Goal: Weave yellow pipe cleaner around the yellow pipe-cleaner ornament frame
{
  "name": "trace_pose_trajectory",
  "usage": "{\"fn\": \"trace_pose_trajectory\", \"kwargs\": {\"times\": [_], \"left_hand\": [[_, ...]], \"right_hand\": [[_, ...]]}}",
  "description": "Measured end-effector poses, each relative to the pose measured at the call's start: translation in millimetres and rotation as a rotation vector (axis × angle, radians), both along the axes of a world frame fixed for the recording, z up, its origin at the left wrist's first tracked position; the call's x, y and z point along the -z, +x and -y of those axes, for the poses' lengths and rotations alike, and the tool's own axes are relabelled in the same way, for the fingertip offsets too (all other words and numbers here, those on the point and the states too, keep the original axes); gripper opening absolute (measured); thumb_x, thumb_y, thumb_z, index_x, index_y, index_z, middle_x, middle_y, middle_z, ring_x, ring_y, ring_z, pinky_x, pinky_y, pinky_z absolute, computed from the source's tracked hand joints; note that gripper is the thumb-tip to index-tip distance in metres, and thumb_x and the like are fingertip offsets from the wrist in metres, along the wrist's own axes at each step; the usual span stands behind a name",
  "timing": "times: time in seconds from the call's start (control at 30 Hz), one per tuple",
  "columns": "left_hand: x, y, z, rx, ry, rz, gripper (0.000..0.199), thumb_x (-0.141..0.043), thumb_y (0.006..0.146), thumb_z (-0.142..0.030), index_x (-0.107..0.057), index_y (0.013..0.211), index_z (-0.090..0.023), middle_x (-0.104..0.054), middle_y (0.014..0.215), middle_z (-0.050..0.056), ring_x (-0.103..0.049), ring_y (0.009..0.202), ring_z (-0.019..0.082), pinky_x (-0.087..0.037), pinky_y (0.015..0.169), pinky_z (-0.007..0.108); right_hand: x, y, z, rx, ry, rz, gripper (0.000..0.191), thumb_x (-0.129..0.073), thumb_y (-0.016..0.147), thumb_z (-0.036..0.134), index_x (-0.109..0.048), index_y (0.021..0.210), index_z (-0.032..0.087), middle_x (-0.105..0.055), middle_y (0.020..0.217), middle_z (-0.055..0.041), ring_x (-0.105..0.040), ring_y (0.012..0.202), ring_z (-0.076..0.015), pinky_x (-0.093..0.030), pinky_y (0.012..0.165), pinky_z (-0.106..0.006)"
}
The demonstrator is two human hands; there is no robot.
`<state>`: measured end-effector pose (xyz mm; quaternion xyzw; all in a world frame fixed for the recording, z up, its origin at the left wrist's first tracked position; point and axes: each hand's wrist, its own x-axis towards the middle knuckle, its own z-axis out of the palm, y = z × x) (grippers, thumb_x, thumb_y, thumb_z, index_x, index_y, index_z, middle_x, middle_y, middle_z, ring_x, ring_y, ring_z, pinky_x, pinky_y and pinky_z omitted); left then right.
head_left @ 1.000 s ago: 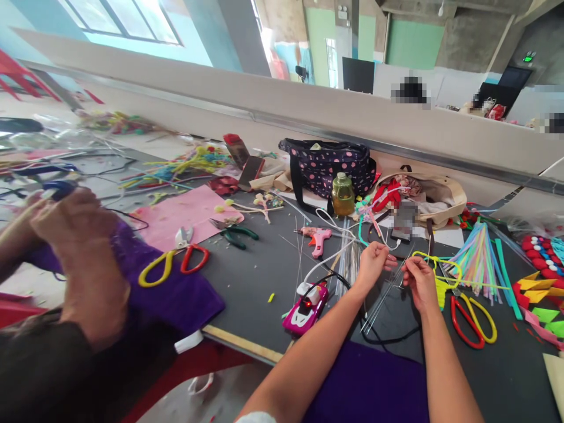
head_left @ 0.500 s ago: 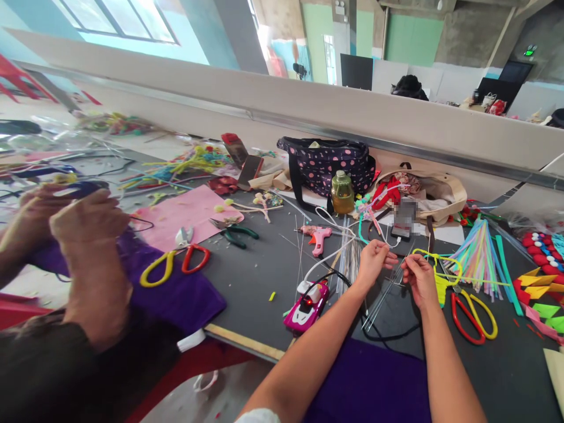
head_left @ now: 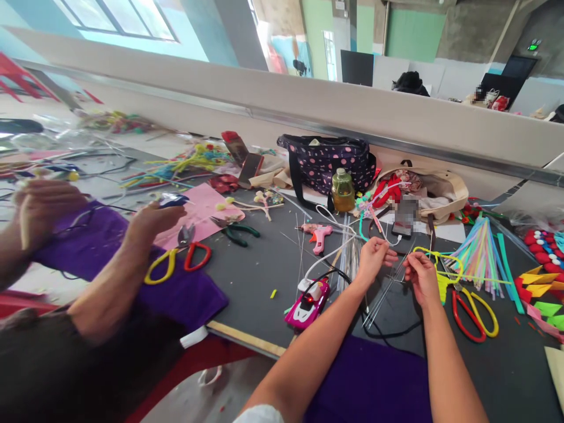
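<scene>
My left hand and my right hand face each other above the dark table, fingertips pinched. Whatever is between the fingers is too thin to make out. Below them lie several thin metal wires. Close to my right hand is a yellow fuzzy pipe-cleaner piece, with red-and-yellow-handled scissors beside it. Left of my forearm sits a magenta car-shaped power strip with a white plug in it. Farther back lies a pink glue gun.
At left, a co-worker's hand holds a dark blue object over purple cloth. Scissors and green-handled pliers lie nearby. A bottle, a dotted bag and pastel pipe cleaners stand or lie farther back.
The co-worker's two hands have moved apart, one shifting right with the dark blue object. My hands stay nearly where they were, still pinched.
</scene>
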<state>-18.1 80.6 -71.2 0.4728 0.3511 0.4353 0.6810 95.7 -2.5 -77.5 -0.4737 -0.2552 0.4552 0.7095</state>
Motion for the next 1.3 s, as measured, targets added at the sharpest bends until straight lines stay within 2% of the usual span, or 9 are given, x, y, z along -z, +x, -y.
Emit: {"fn": "trace_pose_trajectory", "kwargs": {"times": [0.37,0.77,1.3], "left_hand": [[0.8,-3.2,-5.8,-0.049,0.044,-0.054,0.025,-0.06,0.079,-0.039,-0.049,0.083,-0.017,-0.07,0.068,0.006,-0.068,0.055,0.018,-0.049,0.043,0.022],[6.4,-2.7,-8.6,-0.012,-0.018,-0.063,0.023,-0.06,0.08,-0.036,-0.047,0.083,-0.017,-0.069,0.064,0.005,-0.067,0.052,0.017,-0.05,0.042,0.022],[8.0,-1.8,-8.0,0.002,-0.022,-0.062,0.019,-0.058,0.081,-0.032,-0.048,0.085,-0.016,-0.068,0.064,0.004,-0.067,0.052,0.016,-0.05,0.043,0.022]], "right_hand": [[1.3,3.8,0.7,0.027,-0.015,0.014,0.025,-0.077,0.065,0.036,-0.063,0.077,0.02,-0.064,0.064,0.0023,-0.051,0.045,-0.007,-0.043,0.038,-0.017],[6.2,2.2,-3.0,-0.006,-0.026,-0.038,0.024,-0.077,0.066,0.036,-0.061,0.076,0.02,-0.063,0.063,0.0029,-0.05,0.045,-0.007,-0.042,0.038,-0.017],[9.4,2.4,-6.5,-0.011,-0.031,-0.043,0.024,-0.076,0.066,0.035,-0.061,0.076,0.019,-0.063,0.064,0.0026,-0.049,0.045,-0.0067,-0.041,0.039,-0.016]]}}
